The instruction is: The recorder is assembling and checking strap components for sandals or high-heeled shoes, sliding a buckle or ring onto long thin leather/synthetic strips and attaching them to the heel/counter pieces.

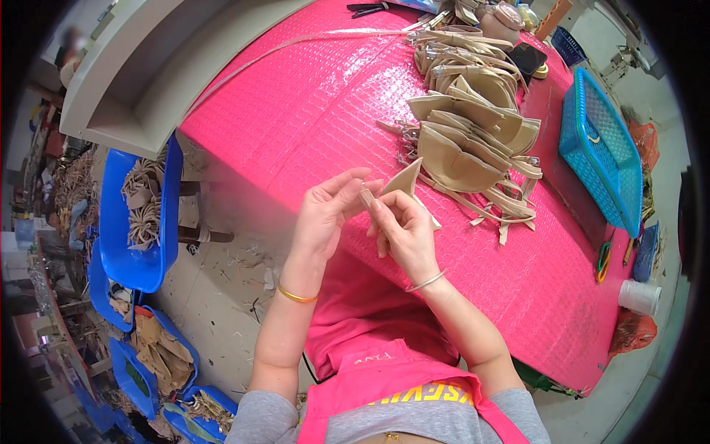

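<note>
My left hand (330,206) and my right hand (405,231) meet over the near edge of the pink-covered table (310,126). Between the right thumb and fingers is a short beige strap end (367,197). The left fingertips pinch at the same spot, on something small that I cannot make out. A pointed beige shoe upper (404,180) stands up behind the right hand; whether the strap belongs to it is partly hidden. Just beyond lies a row of stacked beige shoe uppers (452,157) with thin straps and small metal buckles.
A turquoise basket (600,152) stands at the table's right, with scissors (603,260) and a white cup (639,297) nearer. Dark phone (526,59) and pink jar (501,21) sit far back. Blue bins (122,251) holding beige parts line the left, below a grey shelf (159,70).
</note>
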The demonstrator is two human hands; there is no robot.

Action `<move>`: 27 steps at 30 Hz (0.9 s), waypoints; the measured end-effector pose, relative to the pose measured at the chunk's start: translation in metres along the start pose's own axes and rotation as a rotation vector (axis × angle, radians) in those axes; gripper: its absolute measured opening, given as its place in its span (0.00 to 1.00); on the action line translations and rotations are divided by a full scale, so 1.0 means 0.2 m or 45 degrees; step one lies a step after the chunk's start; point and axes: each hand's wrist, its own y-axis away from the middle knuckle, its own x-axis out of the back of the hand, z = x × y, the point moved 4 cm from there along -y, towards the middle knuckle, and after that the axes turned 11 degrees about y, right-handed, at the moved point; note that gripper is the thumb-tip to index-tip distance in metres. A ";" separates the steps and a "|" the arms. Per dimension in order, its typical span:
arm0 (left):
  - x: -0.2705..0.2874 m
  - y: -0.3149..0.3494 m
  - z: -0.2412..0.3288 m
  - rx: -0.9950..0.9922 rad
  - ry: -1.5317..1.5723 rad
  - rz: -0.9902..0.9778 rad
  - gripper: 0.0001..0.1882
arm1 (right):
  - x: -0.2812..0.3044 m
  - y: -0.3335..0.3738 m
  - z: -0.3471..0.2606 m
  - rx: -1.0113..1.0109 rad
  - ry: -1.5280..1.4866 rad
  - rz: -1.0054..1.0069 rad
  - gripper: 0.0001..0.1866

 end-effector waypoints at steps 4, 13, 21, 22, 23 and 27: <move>-0.01 0.02 0.00 -0.048 -0.070 -0.024 0.15 | -0.03 0.01 -0.03 0.102 0.017 0.051 0.06; -0.03 0.04 -0.01 -0.019 0.082 -0.025 0.13 | -0.06 0.02 -0.05 0.259 -0.055 0.140 0.05; -0.02 0.03 0.08 -0.173 -0.176 0.020 0.14 | -0.03 0.08 0.04 0.200 0.152 0.015 0.06; -0.04 0.04 0.07 -0.143 -0.296 -0.044 0.14 | -0.03 0.10 0.03 0.223 0.159 0.021 0.06; -0.05 0.06 0.06 -0.146 -0.294 -0.037 0.14 | -0.03 0.07 0.04 0.187 0.139 0.049 0.06; -0.09 0.14 0.11 -0.553 -0.861 0.173 0.14 | 0.00 0.04 0.00 0.225 0.140 0.185 0.05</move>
